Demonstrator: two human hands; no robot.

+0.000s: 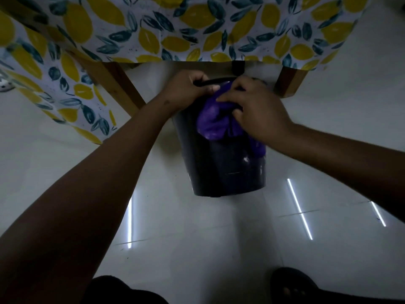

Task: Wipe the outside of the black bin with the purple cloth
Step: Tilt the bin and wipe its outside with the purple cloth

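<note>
So the floor [197, 249] is pale glossy tile, with strip-light reflections streaked across it. Behind that there's a wooden desk [118, 84] with a lemon-print tablecloth [175, 29] hanging over the edge. The black bin [225, 172] sits on the floor right in front of the desk, between its legs, and it looks tipped a bit toward the person. Both bare arms reach down to it. The purple cloth [211, 121] is bunched up against the upper outside wall of the bin, just under the rim, part of it trailing down the right side. The right hand [256, 110] is pressing on the cloth, fingers curled and pinching a fold of it. The left hand [186, 88] is closed tight around the bin's thin black handle [215, 81] at the rim.
</note>
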